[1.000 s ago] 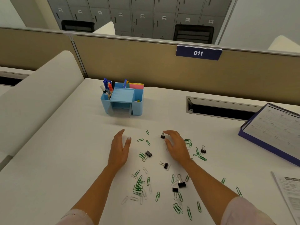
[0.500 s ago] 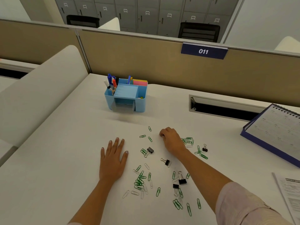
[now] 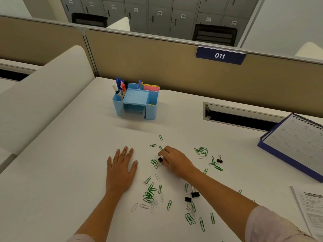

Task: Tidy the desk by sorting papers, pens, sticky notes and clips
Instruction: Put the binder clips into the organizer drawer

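Well in front of the blue organizer [image 3: 136, 103], the right hand [image 3: 176, 162] pinches a black binder clip [image 3: 160, 160] in its grip — the left hand [image 3: 120, 172] lies flat, fingers wide.

The desk [image 3: 52, 172] is plain white, strewn with green paper clips [image 3: 149, 194], a few whitish paper clips [image 3: 134, 207] and black binder clips [image 3: 195, 195] with silver wire handles. The organiser [image 3: 151, 111] is light blue with a frosted grey drawer front, holding pens [image 3: 120, 86] capped in blue, red, black and white, and sticky notes [image 3: 151, 88] in pink edged with yellow. The partition [image 3: 157, 63] is tan and its sign [image 3: 219, 55] navy with white "011"; the lockers [image 3: 157, 14] are grey, the desk calendar [image 3: 297, 142] is navy-based with a white, faintly grey-gridded page, and the printed sheet [image 3: 312, 206] is white with black text.
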A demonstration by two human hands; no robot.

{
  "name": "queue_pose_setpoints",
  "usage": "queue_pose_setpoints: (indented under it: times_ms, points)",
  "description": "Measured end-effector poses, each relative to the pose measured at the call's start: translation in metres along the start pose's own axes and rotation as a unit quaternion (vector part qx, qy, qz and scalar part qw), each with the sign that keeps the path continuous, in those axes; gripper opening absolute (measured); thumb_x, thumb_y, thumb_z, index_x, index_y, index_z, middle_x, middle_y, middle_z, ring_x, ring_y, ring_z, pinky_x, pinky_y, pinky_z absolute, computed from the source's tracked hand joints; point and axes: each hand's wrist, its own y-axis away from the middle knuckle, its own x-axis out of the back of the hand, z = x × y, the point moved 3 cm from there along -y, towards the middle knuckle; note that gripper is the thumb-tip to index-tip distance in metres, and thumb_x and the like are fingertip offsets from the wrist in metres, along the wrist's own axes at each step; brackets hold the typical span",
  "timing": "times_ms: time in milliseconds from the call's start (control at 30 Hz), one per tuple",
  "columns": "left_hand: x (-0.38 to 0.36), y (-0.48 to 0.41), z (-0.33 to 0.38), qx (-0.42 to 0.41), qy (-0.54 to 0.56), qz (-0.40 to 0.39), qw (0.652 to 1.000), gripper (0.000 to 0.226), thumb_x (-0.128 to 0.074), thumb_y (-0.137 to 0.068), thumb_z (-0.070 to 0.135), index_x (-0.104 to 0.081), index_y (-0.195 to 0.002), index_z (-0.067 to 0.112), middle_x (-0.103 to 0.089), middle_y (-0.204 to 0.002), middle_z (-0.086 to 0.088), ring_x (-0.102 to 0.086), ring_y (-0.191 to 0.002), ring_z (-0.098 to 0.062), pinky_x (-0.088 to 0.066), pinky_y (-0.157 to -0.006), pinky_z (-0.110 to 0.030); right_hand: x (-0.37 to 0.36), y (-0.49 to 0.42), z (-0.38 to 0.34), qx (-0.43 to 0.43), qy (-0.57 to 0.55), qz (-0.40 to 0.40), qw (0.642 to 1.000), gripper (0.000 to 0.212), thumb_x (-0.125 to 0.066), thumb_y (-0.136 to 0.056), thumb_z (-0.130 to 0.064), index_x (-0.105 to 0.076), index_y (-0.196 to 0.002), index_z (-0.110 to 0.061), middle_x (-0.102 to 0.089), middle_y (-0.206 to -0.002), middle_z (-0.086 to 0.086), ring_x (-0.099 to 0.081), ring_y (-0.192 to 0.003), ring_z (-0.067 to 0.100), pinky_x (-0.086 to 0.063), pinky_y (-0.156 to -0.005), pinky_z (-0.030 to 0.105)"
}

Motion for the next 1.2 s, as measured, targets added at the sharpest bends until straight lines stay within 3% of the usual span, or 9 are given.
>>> queue_pose_setpoints:
  times_ms: [267, 500, 667, 867, 1067, 1200]
  points:
    - [-0.001, 0.000, 0.000, 0.002, -0.001, 0.000, 1.000, 0.065, -0.011, -0.091, 0.060, -0.015, -0.151, 0.037, -0.012, -0.159, 0.012, -0.003, -0.148, -0.013, -0.001, -0.120, -0.042, -0.013, 0.006, -0.010, -0.009, -0.018, -0.033, 0.999, 0.031, -0.050, -0.098, -0.026, -0.058, -0.122, -0.009, -0.049, -0.126, 0.007, -0.049, -0.106, 0.025, -0.052, -0.081, 0.039]
    - [-0.001, 0.000, 0.000, 0.000, 0.004, 0.004, 1.000, 0.064, -0.013, -0.091, 0.059, -0.017, -0.151, 0.037, -0.014, -0.159, 0.010, -0.005, -0.148, -0.015, -0.002, -0.120, -0.043, -0.011, 0.002, -0.011, -0.035, -0.041, -0.090, 0.994, 0.026, -0.052, -0.096, -0.021, -0.056, -0.118, -0.008, -0.054, -0.113, 0.009, -0.054, -0.099, 0.026, -0.049, -0.082, 0.038]
    - [-0.001, -0.001, -0.001, -0.003, 0.006, 0.000, 1.000, 0.063, -0.014, -0.091, 0.059, -0.017, -0.150, 0.037, -0.013, -0.159, 0.010, -0.004, -0.148, -0.014, -0.001, -0.119, -0.043, 0.007, -0.017, -0.010, -0.062, -0.063, -0.158, 0.983, 0.029, -0.059, -0.093, -0.026, -0.058, -0.118, -0.013, -0.059, -0.116, 0.008, -0.055, -0.103, 0.025, -0.048, -0.087, 0.036]
    - [0.002, -0.001, 0.001, 0.000, 0.006, -0.004, 1.000, 0.063, -0.012, -0.091, 0.059, -0.015, -0.151, 0.038, -0.011, -0.159, 0.011, -0.001, -0.148, -0.013, 0.003, -0.119, -0.041, 0.052, -0.074, -0.023, -0.119, -0.254, -0.091, 0.956, 0.027, -0.066, -0.089, -0.024, -0.063, -0.113, -0.012, -0.067, -0.106, 0.006, -0.064, -0.085, 0.016, -0.054, -0.083, 0.026]
    - [0.002, 0.000, 0.001, -0.001, 0.008, -0.005, 1.000, 0.062, -0.013, -0.092, 0.059, -0.013, -0.151, 0.039, -0.009, -0.159, 0.013, 0.002, -0.147, -0.011, 0.004, -0.119, -0.040, 0.085, -0.149, -0.041, -0.121, -0.238, -0.003, 0.964, 0.029, -0.064, -0.090, -0.022, -0.060, -0.117, -0.012, -0.063, -0.113, 0.009, -0.057, -0.091, 0.014, -0.047, -0.079, 0.022]
    - [0.002, 0.000, 0.001, -0.001, 0.018, 0.000, 1.000, 0.061, -0.014, -0.093, 0.058, -0.015, -0.151, 0.039, -0.010, -0.159, 0.013, 0.002, -0.147, -0.010, 0.004, -0.119, -0.040, 0.078, -0.178, -0.040, -0.173, -0.220, 0.043, 0.959, 0.030, -0.065, -0.090, -0.023, -0.059, -0.117, -0.011, -0.061, -0.116, 0.011, -0.055, -0.098, 0.019, -0.047, -0.077, 0.024]
